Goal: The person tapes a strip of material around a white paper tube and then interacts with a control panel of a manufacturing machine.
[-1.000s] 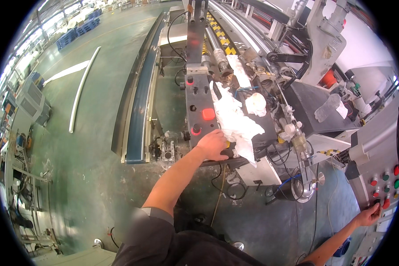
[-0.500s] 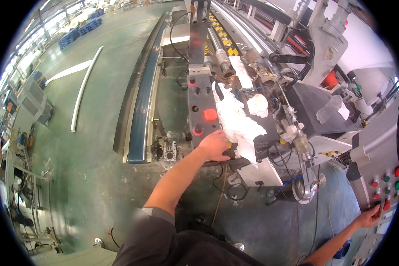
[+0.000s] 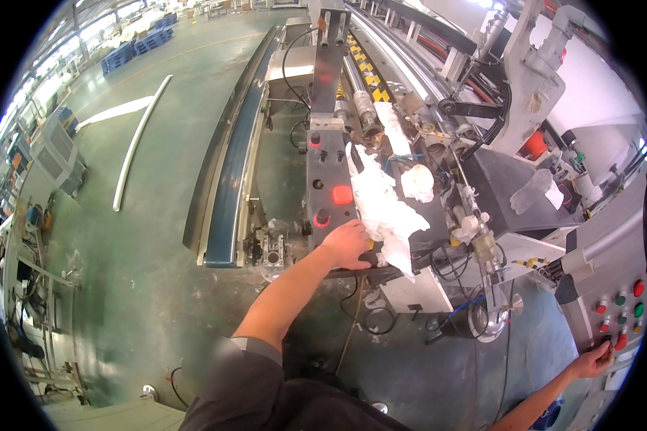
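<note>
My left hand (image 3: pixel 346 246) rests on the near end of a dark machine panel (image 3: pixel 329 169), thumb and fingers apart, holding nothing I can see. Just above it are a red square button (image 3: pixel 343 195) and a red-ringed black knob (image 3: pixel 323 218). Crumpled white sheet material (image 3: pixel 384 205) lies against its fingertips, with a smaller white wad (image 3: pixel 418 183) beyond. Far to the right, my right hand (image 3: pixel 591 361) reaches a grey control panel (image 3: pixel 589 302) with red and green buttons. Its fingers are pinched at a dark knob (image 3: pixel 607 340) in the lower row, partly hidden by the fingertips.
A blue conveyor belt (image 3: pixel 231 194) runs along the left side of the machine. Metal rollers (image 3: pixel 395 54) stretch away at the back. A clear plastic bottle (image 3: pixel 531 192) lies on a dark ledge. Cables (image 3: pixel 381 323) hang to the floor, and a long white tube (image 3: pixel 138 147) lies at left.
The view has shifted slightly. My right hand has moved a little left and down relative to the red button on the control panel, to the dark knob. My left hand stays on the machine panel.
</note>
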`<state>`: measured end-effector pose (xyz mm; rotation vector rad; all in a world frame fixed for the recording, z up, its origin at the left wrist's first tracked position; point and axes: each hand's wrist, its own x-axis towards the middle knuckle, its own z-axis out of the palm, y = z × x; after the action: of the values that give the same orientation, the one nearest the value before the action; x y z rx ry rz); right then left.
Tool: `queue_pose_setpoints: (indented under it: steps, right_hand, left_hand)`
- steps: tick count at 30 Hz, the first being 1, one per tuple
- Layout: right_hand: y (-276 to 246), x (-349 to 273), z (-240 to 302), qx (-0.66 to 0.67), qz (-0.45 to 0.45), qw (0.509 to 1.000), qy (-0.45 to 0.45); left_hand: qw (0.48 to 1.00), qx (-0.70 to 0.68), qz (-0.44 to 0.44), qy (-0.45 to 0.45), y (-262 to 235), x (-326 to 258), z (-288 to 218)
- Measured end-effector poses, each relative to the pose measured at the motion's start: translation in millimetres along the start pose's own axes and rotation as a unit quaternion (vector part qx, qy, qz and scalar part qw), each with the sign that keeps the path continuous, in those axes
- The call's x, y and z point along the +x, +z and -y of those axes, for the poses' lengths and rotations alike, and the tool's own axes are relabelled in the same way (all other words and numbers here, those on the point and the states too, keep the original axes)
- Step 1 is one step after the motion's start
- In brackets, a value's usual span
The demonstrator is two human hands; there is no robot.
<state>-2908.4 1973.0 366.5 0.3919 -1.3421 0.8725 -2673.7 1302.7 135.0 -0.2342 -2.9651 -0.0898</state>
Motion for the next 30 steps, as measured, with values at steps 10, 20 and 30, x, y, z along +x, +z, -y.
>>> queue_pose_setpoints:
  steps: [10,20,30]
  right_hand:
    - [-0.7,-3.1,5.0,0.002,0.017,1.000,0.025]
    - [3.9,-2.7,7.2,0.025,0.003,1.000,0.009]
    - [0.4,2.1,4.5,0.001,0.015,1.000,-0.005]
  left_hand:
    - [1.000,-0.014,0.009,-0.001,-5.3,0.3,-2.2]
    - [1.000,0.003,-0.005,0.003,-0.6,-1.8,-0.6]
    - [1.000,-0.005,-0.010,0.001,0.0,-0.6,-0.5]
